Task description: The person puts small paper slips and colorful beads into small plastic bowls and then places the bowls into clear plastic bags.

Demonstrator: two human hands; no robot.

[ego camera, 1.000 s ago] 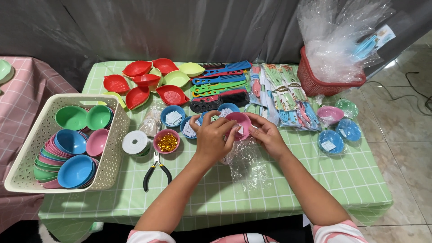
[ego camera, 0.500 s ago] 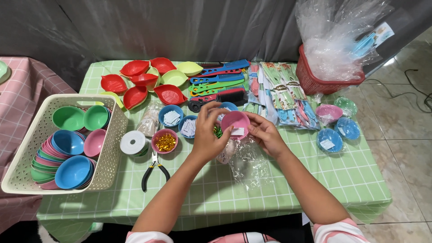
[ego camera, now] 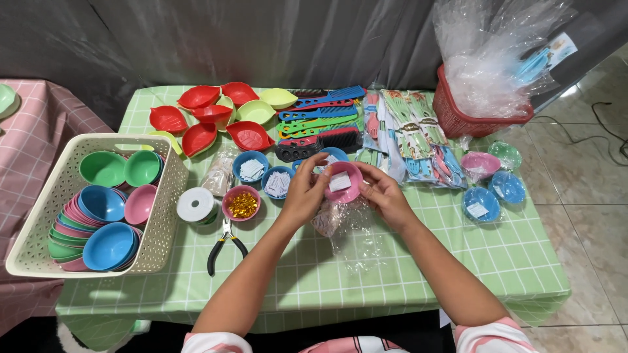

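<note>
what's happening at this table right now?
A person holds a pink bowl with a white slip inside between the left hand and right hand, above a clear bag on the green table. A basket of stacked bowls sits at the left, pliers and a tape roll nearby, combs and red dishes behind.

Since a second ago we have lifted the small pink bowl [ego camera: 345,181] a little clear of the tabletop [ego camera: 392,261] and tipped its open side toward us, so the white paper slip [ego camera: 339,182] inside now shows. Our left hand [ego camera: 306,193] has shifted to its left rim, and our right hand [ego camera: 386,196] now pinches its right edge.
</note>
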